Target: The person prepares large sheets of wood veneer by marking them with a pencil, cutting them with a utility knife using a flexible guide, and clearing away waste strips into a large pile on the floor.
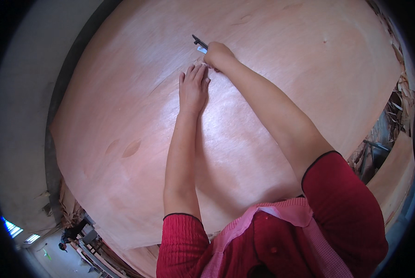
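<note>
A wide sheet of reddish-tan wood veneer [124,102] spreads out in front of me. My left hand [193,90] lies flat on it, palm down, the fingers stretched toward the far side. Just beyond those fingertips, to the right, my right hand [218,56] is closed around what looks like a utility knife [199,42]. The knife's dark, narrow end and a pale part stick out up and left of the fist; its other end is hidden by the hand. A small ragged patch of veneer shows between the two hands.
Torn veneer scraps [404,92] lie beyond the sheet's right edge, and more scraps [71,204] at its lower left. A curved-looking veneer strip [392,171] sits at the right. Another person [71,234] is far off at the lower left, near some equipment. A grey wall [22,106] stands left.
</note>
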Action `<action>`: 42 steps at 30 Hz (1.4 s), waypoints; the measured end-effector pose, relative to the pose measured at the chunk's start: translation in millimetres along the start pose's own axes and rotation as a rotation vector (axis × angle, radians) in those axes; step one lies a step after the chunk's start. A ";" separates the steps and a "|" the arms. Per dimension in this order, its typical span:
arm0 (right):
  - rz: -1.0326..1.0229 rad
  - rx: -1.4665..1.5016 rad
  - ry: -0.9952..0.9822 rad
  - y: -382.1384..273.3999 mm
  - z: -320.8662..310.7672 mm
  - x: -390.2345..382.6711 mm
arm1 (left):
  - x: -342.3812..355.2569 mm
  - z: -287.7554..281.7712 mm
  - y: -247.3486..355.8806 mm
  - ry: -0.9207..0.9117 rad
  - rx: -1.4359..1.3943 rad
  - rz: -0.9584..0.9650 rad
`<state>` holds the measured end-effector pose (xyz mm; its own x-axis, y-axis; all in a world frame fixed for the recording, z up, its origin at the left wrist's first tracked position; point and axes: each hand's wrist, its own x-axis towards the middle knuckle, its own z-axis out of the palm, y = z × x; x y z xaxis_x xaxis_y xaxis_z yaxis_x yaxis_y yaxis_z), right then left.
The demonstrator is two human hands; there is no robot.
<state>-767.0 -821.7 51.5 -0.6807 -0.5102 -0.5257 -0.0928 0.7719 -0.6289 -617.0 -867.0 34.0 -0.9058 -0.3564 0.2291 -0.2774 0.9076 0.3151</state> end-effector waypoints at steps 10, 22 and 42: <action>0.002 0.028 -0.033 2.7 -2.3 -0.9 | -2.1 5.0 1.1 0.003 0.104 -0.058; -0.047 -0.172 0.083 -10.2 1.7 -13.3 | -29.3 -18.8 -14.3 -0.137 0.132 -0.138; 0.001 1.018 -0.299 32.8 -63.3 -61.1 | -84.6 -41.1 -67.3 0.065 0.181 -0.539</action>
<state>-774.5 -741.2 99.2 -0.4611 -0.6889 -0.5592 0.6541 0.1619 -0.7389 -508.6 -907.0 31.3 -0.6007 -0.7875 0.1378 -0.7507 0.6149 0.2415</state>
